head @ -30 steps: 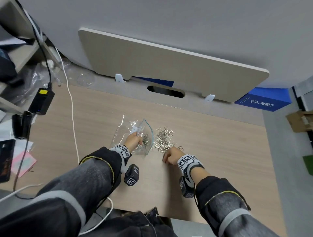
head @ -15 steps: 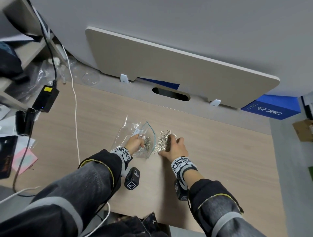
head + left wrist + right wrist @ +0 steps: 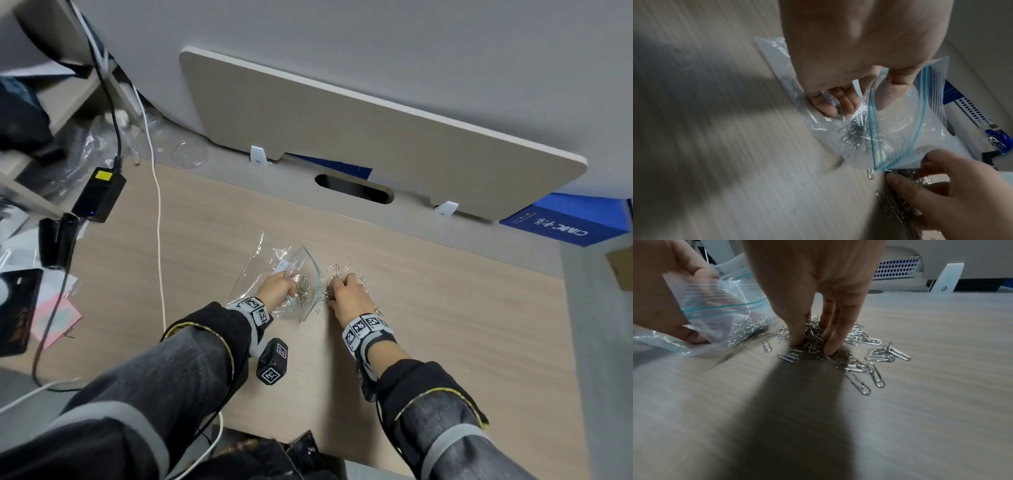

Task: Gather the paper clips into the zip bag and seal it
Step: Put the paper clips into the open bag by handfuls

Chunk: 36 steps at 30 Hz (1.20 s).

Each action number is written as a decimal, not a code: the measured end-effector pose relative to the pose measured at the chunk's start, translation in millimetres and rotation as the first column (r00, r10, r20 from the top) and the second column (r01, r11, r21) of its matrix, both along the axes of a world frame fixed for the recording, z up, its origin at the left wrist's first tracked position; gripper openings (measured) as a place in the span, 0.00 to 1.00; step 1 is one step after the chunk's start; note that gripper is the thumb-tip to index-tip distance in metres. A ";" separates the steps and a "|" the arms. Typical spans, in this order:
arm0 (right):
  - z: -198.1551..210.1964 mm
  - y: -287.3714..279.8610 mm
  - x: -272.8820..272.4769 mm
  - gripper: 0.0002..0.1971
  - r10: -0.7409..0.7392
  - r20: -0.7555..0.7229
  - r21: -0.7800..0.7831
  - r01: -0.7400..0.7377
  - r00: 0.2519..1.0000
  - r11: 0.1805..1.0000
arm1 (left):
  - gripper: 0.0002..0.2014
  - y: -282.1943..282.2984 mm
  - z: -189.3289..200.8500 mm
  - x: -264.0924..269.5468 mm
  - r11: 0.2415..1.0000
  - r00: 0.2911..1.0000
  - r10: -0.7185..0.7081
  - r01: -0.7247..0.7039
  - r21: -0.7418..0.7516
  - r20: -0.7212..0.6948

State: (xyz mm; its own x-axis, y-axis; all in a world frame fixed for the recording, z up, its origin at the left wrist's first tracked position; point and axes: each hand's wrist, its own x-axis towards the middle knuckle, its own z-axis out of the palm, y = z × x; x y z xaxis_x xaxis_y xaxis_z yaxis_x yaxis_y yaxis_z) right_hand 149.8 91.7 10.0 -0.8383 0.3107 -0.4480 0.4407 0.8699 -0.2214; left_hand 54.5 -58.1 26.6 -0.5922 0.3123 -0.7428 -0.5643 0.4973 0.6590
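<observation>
A clear zip bag (image 3: 291, 270) with a teal zip line lies on the wooden desk (image 3: 445, 308), its mouth facing right. My left hand (image 3: 277, 289) pinches the bag's upper lip and holds the mouth open (image 3: 863, 99). Several paper clips (image 3: 855, 134) lie inside the bag. A loose pile of silver paper clips (image 3: 859, 340) sits just right of the mouth. My right hand (image 3: 812, 345) stands on that pile, thumb and fingers pinching a bunch of clips against the desk. In the head view the right hand (image 3: 342, 291) covers most of the pile (image 3: 342, 269).
A white cable (image 3: 159, 240) runs down the desk to the left of the bag. A black power adapter (image 3: 97, 195), a black device (image 3: 54, 240) and a pink note (image 3: 56, 320) lie at the left edge. An upright panel (image 3: 342, 120) and a cable slot (image 3: 354, 188) close the back.
My right hand went from the near side of the pile up onto it and has closed its fingers on clips beside the bag's mouth. The left hand keeps holding the bag.
</observation>
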 end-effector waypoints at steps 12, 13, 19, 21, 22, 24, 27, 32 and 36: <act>7.7 20.2 10.3 0.09 -0.238 -0.033 -0.176 0.229 0.971 0.957 | 0.27 -1.4 1.7 0.8 1.000 1.000 0.023 -0.023 0.001 0.010; 8.7 22.9 11.2 0.09 -0.261 -0.035 -0.196 0.250 0.965 0.948 | 0.27 -0.8 0.9 0.5 1.000 1.000 0.017 -0.017 -0.005 0.011; 24.4 32.9 8.9 0.05 -0.395 -0.107 -0.330 0.343 0.912 0.880 | 0.29 -1.9 -3.9 -0.9 1.000 1.000 0.001 -0.001 0.021 0.010; 35.5 31.4 4.5 0.04 -0.435 -0.155 -0.406 0.344 0.887 0.847 | 0.28 -2.9 -3.5 -1.1 1.000 1.000 0.007 -0.008 0.029 0.012; 41.6 29.3 1.2 0.05 -0.443 -0.175 -0.434 0.335 0.879 0.836 | 0.28 -3.0 -3.0 -1.0 0.999 1.000 0.003 -0.003 0.033 0.010; 51.8 21.1 -7.7 0.07 -0.434 -0.215 -0.466 0.299 0.875 0.833 | 0.28 -3.8 -1.1 -0.3 0.999 1.000 -0.008 0.008 0.034 -0.001; 62.7 2.9 -24.8 0.11 -0.389 -0.274 -0.482 0.224 0.880 0.847 | 0.29 -3.9 0.1 -0.3 0.999 1.000 -0.004 0.004 0.033 -0.001; 58.0 -26.6 -41.8 0.04 -0.198 -0.237 -0.425 0.082 0.951 0.902 | 0.29 -4.7 -0.4 -0.2 0.999 1.000 0.010 -0.011 0.051 0.012; 56.3 -26.7 -39.4 0.09 -0.195 -0.220 -0.382 0.100 0.956 0.919 | 0.28 -5.6 -0.6 0.1 0.999 1.000 0.004 -0.005 0.052 0.009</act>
